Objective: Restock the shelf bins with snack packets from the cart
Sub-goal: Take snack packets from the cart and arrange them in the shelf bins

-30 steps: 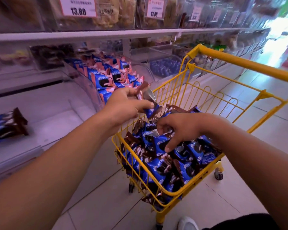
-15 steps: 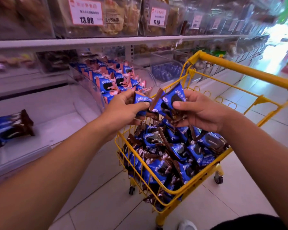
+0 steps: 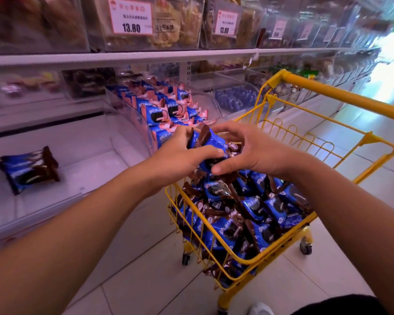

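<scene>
- Bottom of frame: white shoe toe (image 3: 261,309) on the tiled floor (image 3: 132,264), just beside the cart's near corner.
- Lower centre-right: yellow wire cart (image 3: 341,96), heaped with blue-and-brown snack packets (image 3: 250,210). Some poke through the wires at the near corner.
- Frame centre, above the cart's far-left corner: both hands meet on a small bunch of packets (image 3: 210,144).
- Left hand (image 3: 180,155): fingers curled round the bunch from the left, thumb across the front. Gripping.
- Right hand (image 3: 257,151): thumb presses against the bunch's lower right side, index finger arches over the top. The other fingers are spread, not wrapped. Looks like a pinch on the bunch.
- Left edge, mid-height: two packets on the shelf floor (image 3: 31,168), well apart from everything else.
- Behind the hands, upper centre: clear shelf bin (image 3: 132,110) with upright rows of blue-and-pink packets (image 3: 168,110).
- Right of that bin: another clear bin with blue items (image 3: 236,98), blurred.
- Top of frame: upper shelf rail (image 3: 146,56), clear boxes of brown snacks, two price tags reading 13.80 (image 3: 131,17).
</scene>
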